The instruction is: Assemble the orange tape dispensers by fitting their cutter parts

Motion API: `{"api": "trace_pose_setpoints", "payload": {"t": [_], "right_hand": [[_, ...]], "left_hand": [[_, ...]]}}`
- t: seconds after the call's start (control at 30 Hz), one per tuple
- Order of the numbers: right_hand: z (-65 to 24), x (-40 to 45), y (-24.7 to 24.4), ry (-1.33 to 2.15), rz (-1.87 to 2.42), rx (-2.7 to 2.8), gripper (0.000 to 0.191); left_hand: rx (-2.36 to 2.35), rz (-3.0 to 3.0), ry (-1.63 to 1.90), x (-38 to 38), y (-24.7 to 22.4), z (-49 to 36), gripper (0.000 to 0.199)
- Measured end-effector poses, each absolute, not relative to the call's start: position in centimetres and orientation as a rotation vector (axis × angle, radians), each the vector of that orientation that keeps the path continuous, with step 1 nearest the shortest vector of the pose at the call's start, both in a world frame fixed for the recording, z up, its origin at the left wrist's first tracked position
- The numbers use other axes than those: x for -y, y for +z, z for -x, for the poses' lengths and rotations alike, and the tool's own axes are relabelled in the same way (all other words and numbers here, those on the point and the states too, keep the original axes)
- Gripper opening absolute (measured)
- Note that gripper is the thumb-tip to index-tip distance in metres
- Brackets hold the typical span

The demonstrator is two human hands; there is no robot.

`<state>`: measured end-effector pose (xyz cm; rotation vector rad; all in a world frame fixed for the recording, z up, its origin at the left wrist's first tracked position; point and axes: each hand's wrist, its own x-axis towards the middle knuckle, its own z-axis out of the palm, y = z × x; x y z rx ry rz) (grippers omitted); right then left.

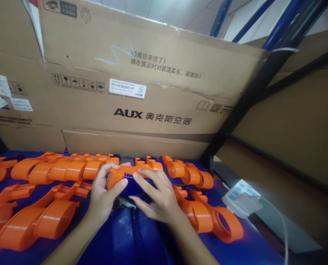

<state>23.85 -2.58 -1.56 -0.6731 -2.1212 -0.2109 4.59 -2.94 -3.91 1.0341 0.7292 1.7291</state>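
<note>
An orange part (116,176) with a dark blue piece (132,187) against it is held up between both hands, near the middle of the view. My left hand (104,189) grips its left end, with the thumb on the near side and the fingers behind. My right hand (159,193) has its fingers on the top and right side of the same part, and its thumb is lower, near the blue piece. Below the hands lies dark blue material (122,235). The far side of the held part is hidden.
Several orange ring-shaped parts (55,219) lie in rows on the blue surface (83,213) at both sides. A cardboard wall (164,88) stands behind. At the right are a dark metal post (235,110) and a white power strip (242,198) with a cable.
</note>
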Motion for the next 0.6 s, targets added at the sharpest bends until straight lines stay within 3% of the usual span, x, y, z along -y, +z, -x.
{"api": "trace_pose_setpoints", "payload": {"t": [0.17, 0.23, 0.37, 0.43, 0.6], "right_hand": [[-23.9, 2.9, -1.4, -0.008, 0.716, 2.045, 0.074], [-24.1, 3.0, -0.9, 0.241, 0.728, 1.99, 0.071], [-24.5, 2.9, 0.3, 0.99, 0.675, 1.957, 0.047], [-24.5, 2.9, 0.6, 1.283, 0.64, 1.906, 0.049], [-24.2, 3.2, -0.4, 1.515, 0.785, 1.643, 0.048]], "left_hand": [[-0.614, -0.99, 1.684, 3.3, -3.9, -4.6, 0.041], [-0.516, -0.919, 1.684, 3.6, -4.0, -4.7, 0.041], [-0.42, -0.95, 1.57, 3.9, -4.3, -4.6, 0.052], [-0.425, -1.01, 1.514, 3.8, -4.5, -4.3, 0.053], [-0.618, -1.047, 1.634, 2.9, -5.1, -3.8, 0.059]]}}
